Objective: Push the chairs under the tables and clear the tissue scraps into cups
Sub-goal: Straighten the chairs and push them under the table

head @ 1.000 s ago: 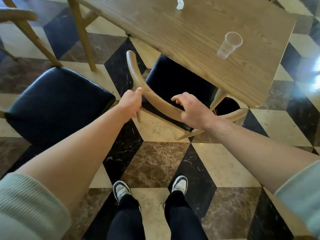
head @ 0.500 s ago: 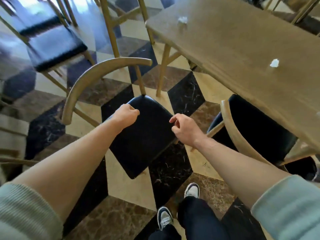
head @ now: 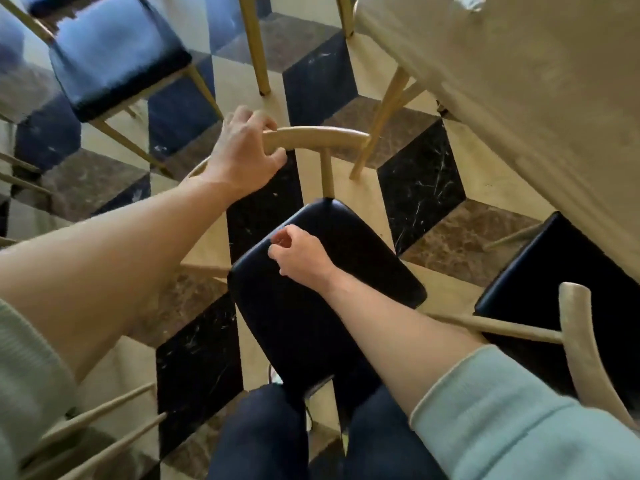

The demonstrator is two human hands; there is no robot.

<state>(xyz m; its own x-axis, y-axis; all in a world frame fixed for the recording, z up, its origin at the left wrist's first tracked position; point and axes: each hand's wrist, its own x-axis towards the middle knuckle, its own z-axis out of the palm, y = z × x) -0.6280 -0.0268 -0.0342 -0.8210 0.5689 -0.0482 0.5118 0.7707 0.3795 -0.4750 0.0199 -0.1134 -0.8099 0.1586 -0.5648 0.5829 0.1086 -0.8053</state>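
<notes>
A second wooden chair with a black seat (head: 540, 289) is sitting at four o'clock, already partly beneath the light oak table (head: 540, 109). At centre, the black-cushioned wooden chair (head: 311, 271) is standing clear of the table. The right hand (head: 301, 258) is hovering loosely curled over its seat, gripping nothing. Half a second ago the left hand (head: 242, 154) was hanging free; now it is wrapping the curved backrest at eleven o'clock. A blurred white tissue scrap (head: 469, 2) is lying on the tabletop at one o'clock.
</notes>
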